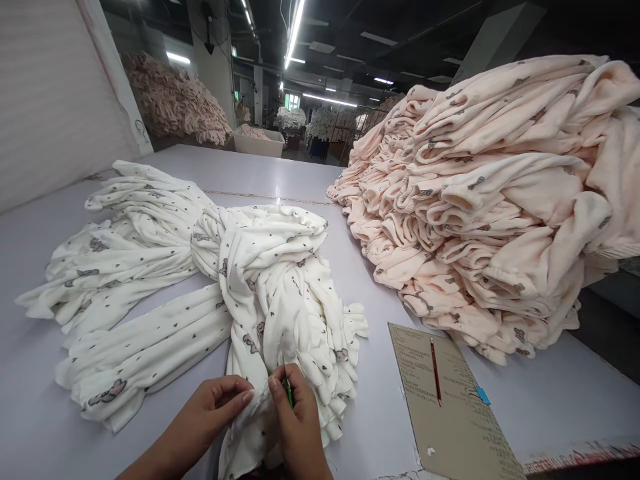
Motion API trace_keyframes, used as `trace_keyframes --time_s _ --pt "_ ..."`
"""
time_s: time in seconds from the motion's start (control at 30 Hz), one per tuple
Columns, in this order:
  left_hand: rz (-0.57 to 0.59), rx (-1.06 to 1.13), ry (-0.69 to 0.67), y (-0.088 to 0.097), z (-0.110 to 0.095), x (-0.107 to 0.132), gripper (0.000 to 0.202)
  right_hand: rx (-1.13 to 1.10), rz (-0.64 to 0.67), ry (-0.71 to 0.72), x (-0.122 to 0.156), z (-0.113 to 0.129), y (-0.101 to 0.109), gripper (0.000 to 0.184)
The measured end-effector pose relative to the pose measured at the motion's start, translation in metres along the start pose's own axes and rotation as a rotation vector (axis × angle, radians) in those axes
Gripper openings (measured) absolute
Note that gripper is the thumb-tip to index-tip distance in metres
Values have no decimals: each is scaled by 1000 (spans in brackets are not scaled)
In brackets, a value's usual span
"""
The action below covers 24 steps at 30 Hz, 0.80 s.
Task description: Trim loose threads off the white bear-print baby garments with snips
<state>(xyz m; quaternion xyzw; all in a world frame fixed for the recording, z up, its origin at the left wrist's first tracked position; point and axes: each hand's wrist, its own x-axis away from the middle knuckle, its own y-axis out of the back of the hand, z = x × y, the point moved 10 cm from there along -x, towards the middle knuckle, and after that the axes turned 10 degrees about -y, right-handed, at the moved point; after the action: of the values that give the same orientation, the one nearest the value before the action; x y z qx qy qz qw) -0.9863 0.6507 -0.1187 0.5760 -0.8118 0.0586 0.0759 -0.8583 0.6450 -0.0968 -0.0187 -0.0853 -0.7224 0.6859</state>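
Note:
A white fleece cloth bundle (280,287) with small dark specks and grey-brown printed figures lies on the table, gathered into a knot near its middle. At its near edge, my left hand (213,410) is closed, pinching a fold of the white cloth between thumb and fingers. My right hand (300,413), just beside it, grips a small green-handled tool (289,392) with a thin metal tip pointing up. Its exact kind is hidden by my fingers. Both hands rest low over the cloth, close together.
A tall heap of pale pink printed garments (480,213) stands on the right of the table (370,347). Nearer lies a written-on cardboard sheet (420,400) with a red and black pencil (436,373) and blue clip (483,395). A white bin (259,143) stands beyond.

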Motion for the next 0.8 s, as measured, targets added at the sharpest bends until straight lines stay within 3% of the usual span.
trace_keyframes --time_s 0.27,0.43,0.6,0.8 --pt "28 -140 -82 -5 -8 -2 27 -139 9 -62 3 -10 -1 21" --pt "-110 -59 -93 9 -8 1 28 100 27 113 14 4 -1 21" --pt "-98 -119 -137 8 -12 4 26 331 3 157 21 0 -7 20" --pt "-93 -212 -185 -1 -20 5 25 350 -27 163 19 1 -14 24"
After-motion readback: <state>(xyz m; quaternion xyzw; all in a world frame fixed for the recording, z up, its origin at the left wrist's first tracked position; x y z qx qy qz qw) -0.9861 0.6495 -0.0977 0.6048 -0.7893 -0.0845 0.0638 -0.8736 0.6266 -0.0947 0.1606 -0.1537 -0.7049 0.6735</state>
